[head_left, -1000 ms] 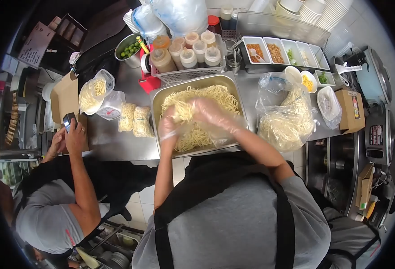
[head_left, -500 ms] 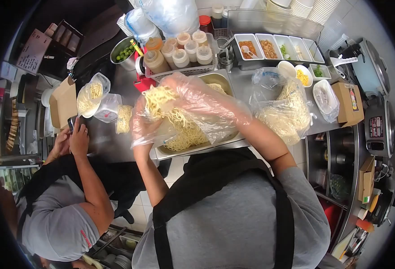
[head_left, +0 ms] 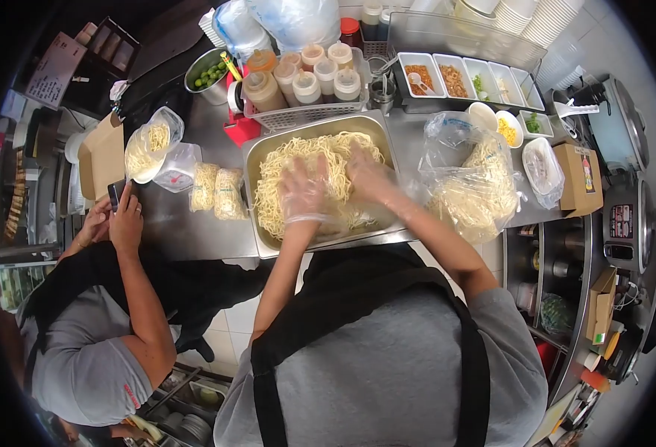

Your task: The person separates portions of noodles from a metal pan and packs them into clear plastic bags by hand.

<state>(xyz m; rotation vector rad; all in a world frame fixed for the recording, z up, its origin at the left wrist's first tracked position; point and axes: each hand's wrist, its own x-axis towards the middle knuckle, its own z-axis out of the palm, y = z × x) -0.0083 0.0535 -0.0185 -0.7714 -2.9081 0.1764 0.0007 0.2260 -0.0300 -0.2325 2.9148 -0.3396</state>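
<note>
Pale yellow noodles (head_left: 268, 186) lie across a rectangular metal tray (head_left: 382, 128) on the counter. In a clear plastic glove, my left hand (head_left: 303, 192) rests on the noodles left of the tray's middle, open with its fingers spread. My right hand (head_left: 370, 177), also gloved and partly blurred, touches the noodles on the right side with its fingers stretched out. Two small bags of noodles (head_left: 216, 191) stand just left of the tray. To the right is a large clear bag of noodles (head_left: 484, 179).
Behind the tray, a grey basket (head_left: 276, 119) holds several squeeze bottles. Topping containers (head_left: 453, 76) stand at back right, and a pot of limes (head_left: 207, 78) at back left. A co-worker at the left holds a phone (head_left: 115, 195) near an open cardboard box (head_left: 103, 160).
Half a second ago both hands were raised over the tray with a clump of noodles. Now they are lower and apart, on noodles spread over the tray.
</note>
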